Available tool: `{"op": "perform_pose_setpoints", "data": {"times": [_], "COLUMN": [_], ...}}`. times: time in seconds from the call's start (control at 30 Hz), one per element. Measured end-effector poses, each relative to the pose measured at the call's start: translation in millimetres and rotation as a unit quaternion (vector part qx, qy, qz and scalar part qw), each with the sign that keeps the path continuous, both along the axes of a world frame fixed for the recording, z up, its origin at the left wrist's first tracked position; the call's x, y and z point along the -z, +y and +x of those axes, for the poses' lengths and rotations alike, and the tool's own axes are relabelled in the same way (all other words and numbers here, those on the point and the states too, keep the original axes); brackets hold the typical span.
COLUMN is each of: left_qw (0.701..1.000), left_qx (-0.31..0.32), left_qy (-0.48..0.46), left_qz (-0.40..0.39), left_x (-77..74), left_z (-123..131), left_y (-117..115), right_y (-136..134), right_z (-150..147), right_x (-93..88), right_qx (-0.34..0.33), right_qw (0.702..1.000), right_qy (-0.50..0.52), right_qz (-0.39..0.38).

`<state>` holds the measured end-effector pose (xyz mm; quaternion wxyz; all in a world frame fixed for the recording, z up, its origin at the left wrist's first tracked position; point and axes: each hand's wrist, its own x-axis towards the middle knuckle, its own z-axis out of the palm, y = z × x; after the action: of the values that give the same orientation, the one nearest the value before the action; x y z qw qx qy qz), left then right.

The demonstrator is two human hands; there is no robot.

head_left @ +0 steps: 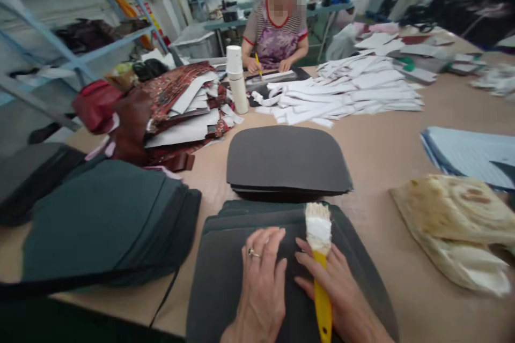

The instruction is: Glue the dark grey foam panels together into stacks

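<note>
A paintbrush with a yellow handle (322,295) and white-coated bristles (318,228) is tucked between the fingers of my right hand (341,286), bristles pointing away from me. Those fingertips rest on a stack of dark grey rounded panels (225,273). My left hand (262,278), with a ring on one finger, lies palm down on the same stack, fingers stretched out and nothing in it. Just beyond it sits another pile of grey panels (285,158) with rounded corners.
Dark green panels (108,214) are piled on the left, with patterned red-brown pieces (177,102) behind. A white bottle (237,80) stands near white strips (346,88). Right are a glue-stained cream bundle (450,225) and papers (470,153). A person (277,37) works across the table.
</note>
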<state>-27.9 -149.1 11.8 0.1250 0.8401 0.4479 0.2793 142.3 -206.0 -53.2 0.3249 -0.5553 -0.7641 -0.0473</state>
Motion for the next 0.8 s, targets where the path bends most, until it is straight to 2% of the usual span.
{"op": "perform_pose_setpoints", "data": {"times": [0.1,0.13,0.23,0.3,0.43,0.53,0.63,0.8], "left_qw": [0.996,0.991,0.966,0.955,0.952,0.952,0.948,0.931], "left_qx": [-0.087,-0.128,-0.24,-0.273,-0.277,-0.277,-0.282,-0.293], "left_qy": [0.009,0.012,0.002,-0.01,-0.024,-0.042,-0.074,-0.141], "left_qz": [-0.031,-0.045,-0.093,-0.119,-0.128,-0.12,-0.126,-0.164], "left_x": [2.1,4.2,14.0,22.2,35.6,40.3,41.4,38.5], "left_z": [-48,-64,-103,-119,-127,-126,-126,-127], "left_y": [-17,-22,-30,-32,-33,-35,-37,-34], "right_y": [-8,-12,-21,-17,1,4,-1,0], "right_z": [7,11,14,9,-6,-13,-16,-14], "right_x": [25.1,30.8,37.9,38.7,42.3,41.3,35.2,29.4], "right_qx": [-0.028,-0.017,0.029,0.028,-0.007,-0.008,-0.007,-0.008], "right_qw": [0.999,0.999,0.999,0.998,0.999,0.997,0.994,0.992], "right_qy": [-0.037,-0.032,-0.009,-0.013,-0.027,-0.013,-0.003,0.023], "right_qz": [0.016,0.021,-0.023,-0.049,-0.033,-0.072,-0.109,-0.125]}}
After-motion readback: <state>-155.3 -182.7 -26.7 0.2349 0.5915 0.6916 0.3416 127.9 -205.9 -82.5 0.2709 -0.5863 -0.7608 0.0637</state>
